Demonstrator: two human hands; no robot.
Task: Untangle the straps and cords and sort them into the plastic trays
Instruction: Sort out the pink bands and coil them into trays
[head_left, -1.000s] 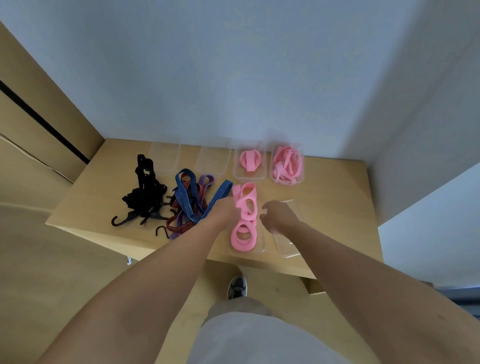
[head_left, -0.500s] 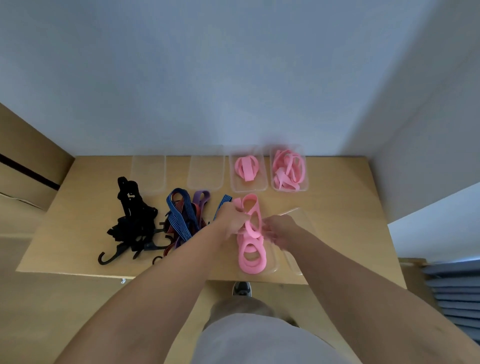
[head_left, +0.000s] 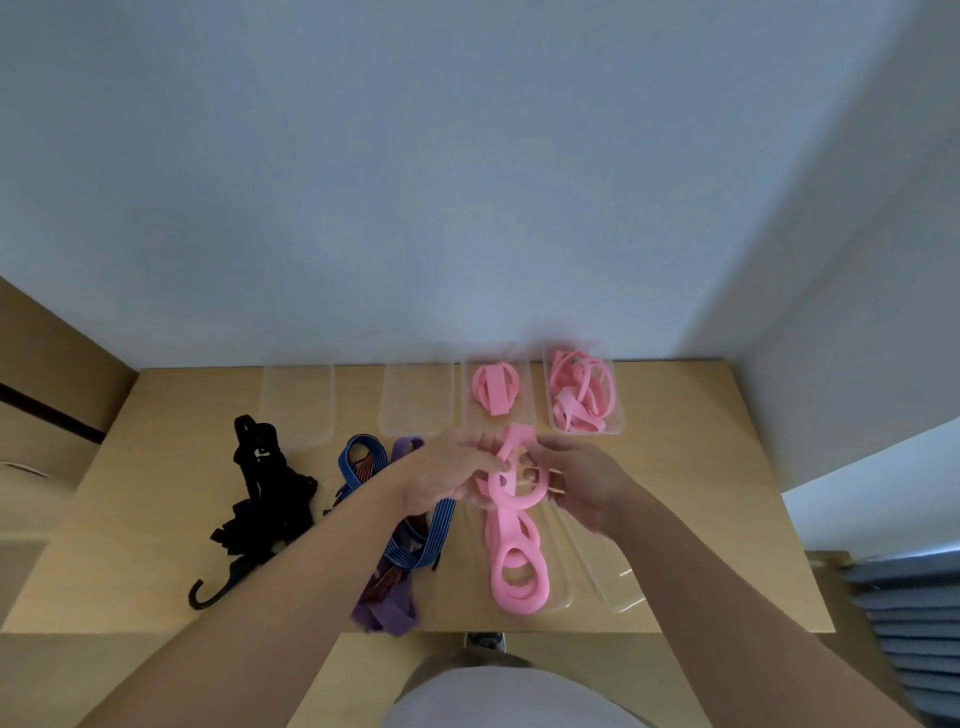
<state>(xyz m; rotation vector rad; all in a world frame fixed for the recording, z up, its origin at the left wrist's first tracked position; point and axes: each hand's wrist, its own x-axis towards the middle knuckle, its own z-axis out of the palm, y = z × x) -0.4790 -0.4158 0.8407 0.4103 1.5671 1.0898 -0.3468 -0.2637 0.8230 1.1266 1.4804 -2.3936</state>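
Observation:
My left hand (head_left: 453, 474) and my right hand (head_left: 582, 483) both pinch the upper end of a pink band (head_left: 511, 467) above a near clear tray (head_left: 561, 597), where more pink loops (head_left: 519, 577) lie. At the back, one clear tray (head_left: 524, 364) holds a folded pink strap (head_left: 496, 388) and another tray (head_left: 615, 421) holds a heap of thin pink bands (head_left: 582, 395). On the wooden table (head_left: 156, 493) to the left lie a black strap bundle with hooks (head_left: 260, 499) and a tangle of blue, purple and red cords (head_left: 400, 551).
Two empty clear trays (head_left: 297, 402) (head_left: 415, 395) stand at the back left. Another clear tray (head_left: 613, 577) lies at the near right. The table sits against a grey wall, and its front edge runs just above my torso. A shoe (head_left: 485, 640) shows below the edge.
Both hands have risen and closed together on the pink band, lifting its upper end off the near tray. The camera has tilted so the table sits lower in view.

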